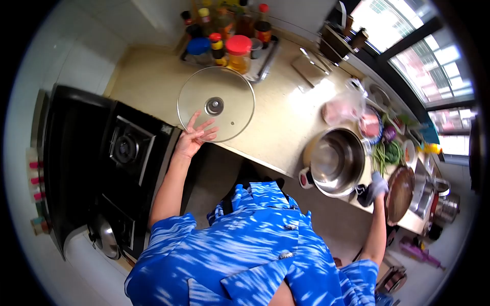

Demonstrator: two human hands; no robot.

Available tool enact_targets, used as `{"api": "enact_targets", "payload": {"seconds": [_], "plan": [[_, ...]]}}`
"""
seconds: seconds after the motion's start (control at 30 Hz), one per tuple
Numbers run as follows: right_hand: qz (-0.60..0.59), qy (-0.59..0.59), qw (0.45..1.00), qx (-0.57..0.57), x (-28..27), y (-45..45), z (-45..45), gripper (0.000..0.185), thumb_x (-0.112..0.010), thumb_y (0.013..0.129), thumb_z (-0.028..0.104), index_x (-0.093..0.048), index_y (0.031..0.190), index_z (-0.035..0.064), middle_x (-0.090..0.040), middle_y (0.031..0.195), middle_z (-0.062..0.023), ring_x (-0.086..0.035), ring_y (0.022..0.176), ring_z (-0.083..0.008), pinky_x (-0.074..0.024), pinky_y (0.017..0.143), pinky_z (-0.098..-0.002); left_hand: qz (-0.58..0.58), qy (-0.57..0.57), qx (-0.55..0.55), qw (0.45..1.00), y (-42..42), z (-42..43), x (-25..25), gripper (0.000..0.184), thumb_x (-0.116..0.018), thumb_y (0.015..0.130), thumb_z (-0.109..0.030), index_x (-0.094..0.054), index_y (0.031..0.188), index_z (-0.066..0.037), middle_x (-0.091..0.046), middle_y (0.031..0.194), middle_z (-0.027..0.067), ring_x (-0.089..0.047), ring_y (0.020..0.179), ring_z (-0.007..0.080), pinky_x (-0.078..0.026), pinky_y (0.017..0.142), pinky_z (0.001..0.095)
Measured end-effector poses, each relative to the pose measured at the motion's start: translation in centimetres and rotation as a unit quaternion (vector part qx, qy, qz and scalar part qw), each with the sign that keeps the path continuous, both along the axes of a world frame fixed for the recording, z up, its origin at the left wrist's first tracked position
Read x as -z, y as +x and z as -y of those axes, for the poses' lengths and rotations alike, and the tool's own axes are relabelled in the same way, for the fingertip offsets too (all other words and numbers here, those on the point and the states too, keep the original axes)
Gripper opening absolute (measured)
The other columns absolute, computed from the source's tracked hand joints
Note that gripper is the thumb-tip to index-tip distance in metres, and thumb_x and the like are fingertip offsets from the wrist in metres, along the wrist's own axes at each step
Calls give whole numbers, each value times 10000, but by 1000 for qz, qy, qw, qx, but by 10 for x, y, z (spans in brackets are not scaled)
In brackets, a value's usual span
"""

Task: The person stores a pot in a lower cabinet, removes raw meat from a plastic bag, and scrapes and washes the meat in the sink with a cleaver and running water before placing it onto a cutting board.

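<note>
A round glass lid (235, 109) with a metal knob lies at the counter's front edge on the left. My left hand (194, 136) is at the lid's lower left rim, its fingers spread over the glass. Farther right, a steel pot (334, 160) without a lid stands by the front edge. My right hand (373, 190), in a grey and dark glove or cloth, is beside the pot's right side, at a dark handle; its fingers are too small and covered to make out.
Left of the counter is a black gas stove (125, 148). Bottles and jars crowd a tray (266, 66) at the back. Bagged meat (338, 108), greens (392, 153) and a brown round board (400, 195) are around the pot's right side.
</note>
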State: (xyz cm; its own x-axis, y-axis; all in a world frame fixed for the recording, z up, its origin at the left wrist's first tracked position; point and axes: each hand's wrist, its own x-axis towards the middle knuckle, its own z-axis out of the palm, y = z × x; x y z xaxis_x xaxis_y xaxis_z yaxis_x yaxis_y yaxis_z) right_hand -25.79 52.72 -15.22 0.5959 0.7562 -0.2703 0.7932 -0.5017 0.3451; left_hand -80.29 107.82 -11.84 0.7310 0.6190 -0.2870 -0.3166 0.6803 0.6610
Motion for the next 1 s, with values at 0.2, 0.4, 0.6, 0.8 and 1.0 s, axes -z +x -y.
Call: {"api": "enact_targets", "payload": {"seconds": [0.2,0.4,0.6,0.8,1.0], "plan": [[41,-56,961,266,-70,-36,-25,301,-520,783,262,-626,937,27,-614,956,-215,-611,859,-336,-483,750,-412,70,-5,182,981,80,65,-57,746,-537,766,-11,-155,1398,-115,-411,1233,317,-516,1040,443,-514,809,462],[-504,387,678,370,-122,-90,-76,448,-417,908,415,-598,1007,16,-642,906,-102,-626,748,-153,-488,624,-236,97,-10,324,941,153,135,-97,749,-572,766,-76,-162,1392,-77,-426,1194,344,-534,1004,453,-525,779,458],[-844,452,199,207,-139,-180,-115,689,-247,864,616,-357,1301,95,-521,1150,-115,-579,878,-243,-486,632,-296,125,-60,418,898,211,219,-124,778,-612,759,-130,-162,1392,-79,-440,1192,328,-539,1007,436,-516,796,455],[-793,531,70,290,-128,-191,-104,523,-276,913,530,-468,1161,111,-575,968,-43,-544,729,-141,-391,478,-224,154,-95,478,859,234,262,-115,682,-595,831,-200,-211,1384,-92,-445,1209,309,-507,1061,433,-482,845,451],[-671,606,245,350,-141,-178,-97,348,-359,937,397,-518,972,90,-582,732,-21,-525,541,-97,-352,386,-221,65,-102,461,879,233,281,-95,604,-594,829,-274,-322,1323,-55,-520,1133,246,-539,1051,341,-474,877,383]]}}
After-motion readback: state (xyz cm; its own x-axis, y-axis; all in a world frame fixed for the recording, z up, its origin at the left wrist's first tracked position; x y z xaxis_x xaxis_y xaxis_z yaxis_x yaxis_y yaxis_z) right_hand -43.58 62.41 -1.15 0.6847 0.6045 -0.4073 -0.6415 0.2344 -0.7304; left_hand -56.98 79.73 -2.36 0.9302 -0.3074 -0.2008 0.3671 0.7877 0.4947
